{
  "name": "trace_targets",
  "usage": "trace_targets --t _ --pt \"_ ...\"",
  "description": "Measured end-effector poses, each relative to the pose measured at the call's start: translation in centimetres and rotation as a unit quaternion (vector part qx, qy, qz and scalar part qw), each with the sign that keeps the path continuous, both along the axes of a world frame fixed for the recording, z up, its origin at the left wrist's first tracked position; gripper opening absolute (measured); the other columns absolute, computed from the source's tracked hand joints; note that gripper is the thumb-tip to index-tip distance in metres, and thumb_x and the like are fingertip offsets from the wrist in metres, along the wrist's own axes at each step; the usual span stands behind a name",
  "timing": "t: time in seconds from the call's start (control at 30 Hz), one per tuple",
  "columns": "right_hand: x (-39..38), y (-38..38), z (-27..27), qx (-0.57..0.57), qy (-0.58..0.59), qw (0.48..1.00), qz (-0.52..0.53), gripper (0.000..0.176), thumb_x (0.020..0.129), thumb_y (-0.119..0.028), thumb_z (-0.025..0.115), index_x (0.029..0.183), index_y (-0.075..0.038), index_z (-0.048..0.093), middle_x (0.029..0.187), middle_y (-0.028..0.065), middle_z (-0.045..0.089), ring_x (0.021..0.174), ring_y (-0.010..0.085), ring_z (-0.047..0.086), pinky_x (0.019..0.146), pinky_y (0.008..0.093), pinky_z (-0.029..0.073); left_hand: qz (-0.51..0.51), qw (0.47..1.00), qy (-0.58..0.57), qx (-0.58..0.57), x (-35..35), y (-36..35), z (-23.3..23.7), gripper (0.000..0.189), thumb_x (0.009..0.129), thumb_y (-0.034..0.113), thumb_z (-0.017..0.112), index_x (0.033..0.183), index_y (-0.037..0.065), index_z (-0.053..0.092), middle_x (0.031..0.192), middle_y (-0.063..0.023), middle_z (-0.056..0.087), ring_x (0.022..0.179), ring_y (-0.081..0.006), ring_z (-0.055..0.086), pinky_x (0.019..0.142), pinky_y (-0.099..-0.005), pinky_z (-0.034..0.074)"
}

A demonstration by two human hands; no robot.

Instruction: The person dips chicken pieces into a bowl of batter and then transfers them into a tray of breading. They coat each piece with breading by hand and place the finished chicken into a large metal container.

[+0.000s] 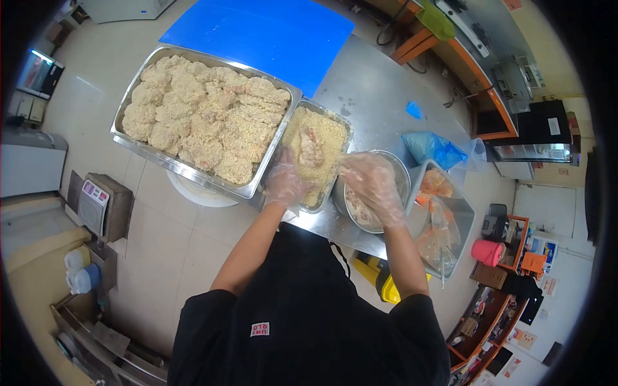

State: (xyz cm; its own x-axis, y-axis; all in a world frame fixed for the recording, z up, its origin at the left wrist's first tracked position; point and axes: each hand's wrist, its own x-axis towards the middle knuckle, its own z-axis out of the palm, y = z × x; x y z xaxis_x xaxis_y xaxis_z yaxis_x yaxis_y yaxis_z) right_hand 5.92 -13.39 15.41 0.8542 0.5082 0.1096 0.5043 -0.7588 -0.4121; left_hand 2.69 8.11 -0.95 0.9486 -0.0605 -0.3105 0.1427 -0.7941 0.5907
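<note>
Both my hands wear clear plastic gloves. My left hand (284, 182) rests on the near edge of a small metal tray of breadcrumbs (344, 127), close to a piece of meat (311, 148) lying on the crumbs. My right hand (371, 184) hovers over a round metal bowl (402, 172) of pale batter, fingers curled; whether it holds anything I cannot make out. A large metal tray (132, 145) to the left is piled with several breaded cutlets (206, 119).
The steel table (380, 83) carries a blue cutting board (257, 32), a blue plastic bag (432, 148) and a grey tub (465, 212) with orange-tinted bags. A yellow container (386, 288) stands on the tiled floor below. Counters and appliances line the room's edges.
</note>
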Motion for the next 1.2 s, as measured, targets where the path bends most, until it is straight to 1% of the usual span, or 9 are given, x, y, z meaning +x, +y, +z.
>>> trace_targets --t 0.2,0.3,0.43,0.5,0.7,0.87,1.0,1.1,1.2 --pt "-2.2 -6.4 0.3 0.115 0.048 0.98 -0.153 0.028 0.091 -0.016 0.08 0.116 -0.003 0.081 0.112 0.0168 0.076 0.103 0.0327 0.074 0.094 0.0427 0.057 0.051 0.993 0.002 0.11 -1.1 -2.5 -0.8 0.093 0.08 0.039 0.088 0.155 0.001 0.047 0.152 -0.0218 0.055 0.145 -0.04 0.05 0.117 -0.0459 0.047" --pt "-2.8 -8.7 -2.3 0.158 0.087 0.966 -0.185 0.03 0.091 -0.015 0.079 0.118 -0.002 0.08 0.112 0.0171 0.076 0.102 0.0317 0.074 0.093 0.0423 0.057 0.027 0.993 -0.041 0.108 -1.5 -2.1 -5.2 0.061 0.091 0.018 0.07 0.148 0.004 0.052 0.129 -0.0169 0.063 0.114 -0.0323 0.067 0.095 -0.0433 0.057" --pt "-3.4 -9.8 -4.3 0.194 0.107 0.958 -0.183 0.031 0.091 -0.011 0.078 0.121 -0.005 0.081 0.112 0.015 0.075 0.103 0.0278 0.071 0.094 0.0386 0.055 0.029 0.997 -0.04 0.058 0.6 -0.2 -9.0 0.072 0.083 0.024 0.081 0.146 0.005 0.053 0.129 -0.0211 0.064 0.12 -0.0371 0.067 0.1 -0.0426 0.057" --pt "-3.4 -9.8 -4.5 0.201 0.108 0.958 -0.173 0.031 0.09 -0.009 0.077 0.121 -0.007 0.081 0.112 0.0139 0.075 0.103 0.0264 0.07 0.095 0.0371 0.054 0.168 0.967 0.092 -0.165 2.6 -0.4 -1.8 0.082 0.078 0.029 0.087 0.147 0.002 0.053 0.133 -0.0237 0.064 0.127 -0.0401 0.065 0.106 -0.0437 0.055" --pt "-3.4 -10.0 -4.8 0.237 0.136 0.948 -0.165 0.031 0.091 -0.012 0.078 0.122 -0.008 0.081 0.115 0.0135 0.075 0.107 0.0279 0.071 0.097 0.0382 0.054 0.08 0.989 0.042 0.121 -1.6 -1.8 2.0 0.09 0.076 0.029 0.088 0.153 0.005 0.049 0.134 -0.0267 0.065 0.133 -0.0425 0.06 0.114 -0.0463 0.05" --pt "-3.3 -10.2 -5.0 0.228 0.162 0.948 -0.151 0.032 0.093 -0.015 0.076 0.125 -0.009 0.08 0.121 0.0154 0.074 0.115 0.0313 0.071 0.103 0.0406 0.053 0.145 0.985 0.019 -0.095 -1.3 -0.8 -3.0 0.076 0.079 0.021 0.083 0.149 0.007 0.055 0.129 -0.0251 0.065 0.128 -0.0428 0.062 0.108 -0.0483 0.052" --pt "-3.5 -10.2 -5.8 0.23 0.17 0.947 -0.147 0.033 0.093 -0.016 0.076 0.125 -0.008 0.079 0.12 0.0154 0.074 0.114 0.032 0.071 0.103 0.0402 0.053 0.151 0.96 -0.234 -0.017 1.7 -1.4 -4.5 0.06 0.083 0.015 0.077 0.14 0.002 0.063 0.126 -0.0224 0.067 0.119 -0.0427 0.065 0.102 -0.0467 0.054" --pt "-3.5 -10.2 -5.9 0.227 0.179 0.945 -0.151 0.033 0.094 -0.016 0.077 0.125 -0.008 0.079 0.12 0.0152 0.074 0.113 0.0317 0.071 0.102 0.0397 0.053 0.056 0.98 -0.025 0.188 1.9 -0.5 -6.9 0.056 0.085 0.016 0.077 0.137 -0.001 0.064 0.126 -0.0206 0.068 0.114 -0.0416 0.067 0.102 -0.0447 0.054" --pt "-3.4 -9.9 -6.0 0.225 0.177 0.948 -0.141 0.031 0.095 -0.015 0.076 0.125 -0.007 0.079 0.119 0.0145 0.075 0.112 0.0293 0.071 0.101 0.0387 0.054 0.114 0.992 -0.033 0.054 2.1 -0.1 -6.7 0.056 0.086 0.02 0.078 0.136 0.0 0.065 0.127 -0.0214 0.068 0.116 -0.0392 0.068 0.104 -0.0439 0.054"
